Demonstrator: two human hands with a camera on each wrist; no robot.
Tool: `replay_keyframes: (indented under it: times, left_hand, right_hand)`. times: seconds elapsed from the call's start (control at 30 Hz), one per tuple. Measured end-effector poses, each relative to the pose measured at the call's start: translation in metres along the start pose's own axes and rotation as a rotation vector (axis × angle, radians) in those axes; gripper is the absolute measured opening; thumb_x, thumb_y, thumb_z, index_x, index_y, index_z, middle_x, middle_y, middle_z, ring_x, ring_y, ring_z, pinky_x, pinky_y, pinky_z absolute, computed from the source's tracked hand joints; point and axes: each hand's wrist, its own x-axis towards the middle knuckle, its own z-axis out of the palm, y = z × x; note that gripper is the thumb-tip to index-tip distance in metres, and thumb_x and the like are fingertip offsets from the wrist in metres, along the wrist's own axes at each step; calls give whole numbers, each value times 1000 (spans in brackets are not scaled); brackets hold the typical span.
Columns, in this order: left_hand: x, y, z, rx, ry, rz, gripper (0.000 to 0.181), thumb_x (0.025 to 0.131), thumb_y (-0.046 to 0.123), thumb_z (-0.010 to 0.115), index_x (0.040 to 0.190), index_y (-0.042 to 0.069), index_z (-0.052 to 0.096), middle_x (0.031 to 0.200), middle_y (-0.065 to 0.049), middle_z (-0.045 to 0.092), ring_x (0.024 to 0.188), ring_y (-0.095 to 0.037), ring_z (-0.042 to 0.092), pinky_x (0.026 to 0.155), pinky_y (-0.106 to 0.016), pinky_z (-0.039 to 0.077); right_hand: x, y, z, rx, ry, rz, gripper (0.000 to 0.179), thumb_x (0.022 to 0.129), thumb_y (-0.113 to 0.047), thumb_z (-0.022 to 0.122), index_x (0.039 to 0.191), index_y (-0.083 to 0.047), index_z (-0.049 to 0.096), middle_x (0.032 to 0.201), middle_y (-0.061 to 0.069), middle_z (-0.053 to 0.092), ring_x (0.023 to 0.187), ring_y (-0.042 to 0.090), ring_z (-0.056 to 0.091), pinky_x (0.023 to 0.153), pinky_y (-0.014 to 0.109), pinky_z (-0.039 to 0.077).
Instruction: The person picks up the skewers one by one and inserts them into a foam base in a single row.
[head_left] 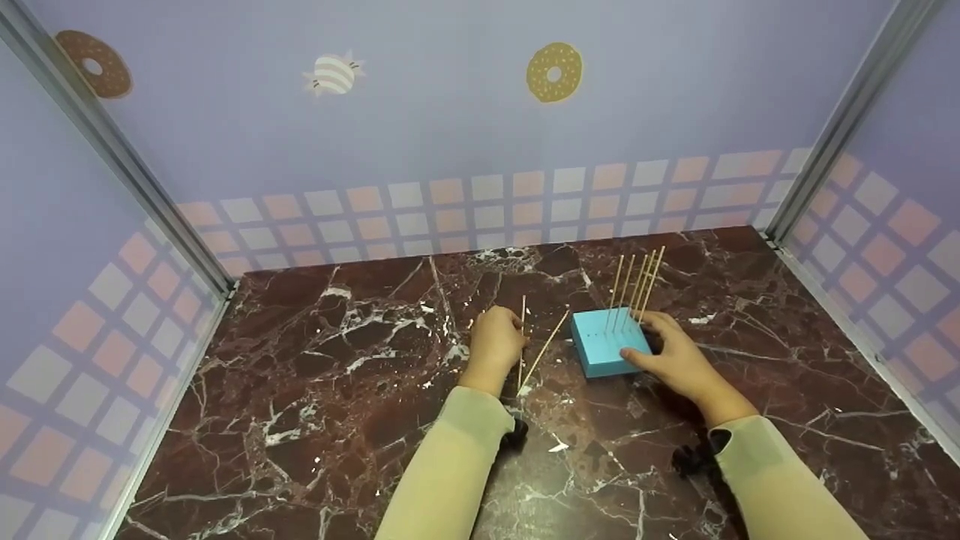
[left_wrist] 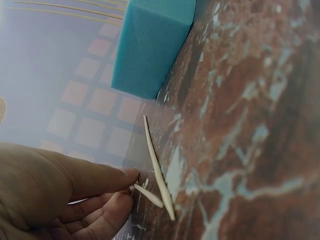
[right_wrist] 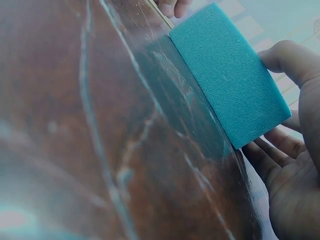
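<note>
A blue foam block (head_left: pixel 600 352) rests on the table, with several thin wooden sticks (head_left: pixel 618 289) standing upright in its top and small holes beside them. My right hand (head_left: pixel 679 360) holds the block from its right side, thumb on the top edge and fingers around the far side. Left of the block, my left hand (head_left: pixel 495 345) is at a loose wooden stick (head_left: pixel 523 315); in the left wrist view thumb and fingertip pinch this stick (left_wrist: pixel 148 196) close over the table. A second loose stick (head_left: pixel 546 349) lies slanted between that hand and the block.
The dark red marbled table (head_left: pixel 337 442) has white veins and small white scraps (head_left: pixel 559 446) on it. Patterned walls (head_left: pixel 450 135) enclose it at the back and both sides, with metal posts (head_left: pixel 825 127) at the corners.
</note>
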Motion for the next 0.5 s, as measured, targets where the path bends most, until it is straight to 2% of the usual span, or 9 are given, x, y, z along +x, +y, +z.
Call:
replay_keyframes:
  times: [0.1,0.17,0.27,0.37,0.4,0.5]
  left_hand:
    - [1,-1,2,15,34,20,13,88,8,86,92,19,91,101,1,89,111,-34,82,107,-51,64]
    - [1,-1,3,22,62,38,20,86,1,80,81,18,88,91,0,88,105,-35,82,103,-51,65]
    - [-3,2,-2,24,95,59,32,81,-7,75,62,18,73,72,1,80,84,-30,79,83,-48,65]
    - [-19,20,-25,15,75,46,42,82,-11,72,55,18,59,62,-2,74,69,-27,72,70,-47,59]
    - [-25,26,-33,13,75,41,42,83,-12,73,56,17,60,63,-3,75,69,-28,72,69,-47,60]
    - [-38,41,-52,3,51,15,49,87,-13,72,54,18,52,56,1,64,63,-23,61,67,-44,54]
  right_hand:
    - [-1,-1,0,2,-4,5,79,107,-32,80,171,-2,44,170,30,41,159,57,42,128,79,37]
    - [-1,-1,0,8,-8,8,79,108,-33,79,171,-3,44,171,30,40,160,57,41,128,79,36]
    - [-2,-1,-1,18,-15,12,79,108,-33,79,172,-4,43,171,29,39,161,57,40,129,79,36]
    - [-2,-1,-1,22,-11,10,78,108,-31,79,171,-4,44,170,29,41,160,57,42,128,77,38]
    - [-2,-1,-1,22,-9,9,78,108,-31,79,171,-4,44,170,29,41,160,57,42,128,77,39]
    - [-2,-1,-1,21,-5,11,78,107,-30,80,171,-3,44,169,29,42,159,58,43,128,76,39]
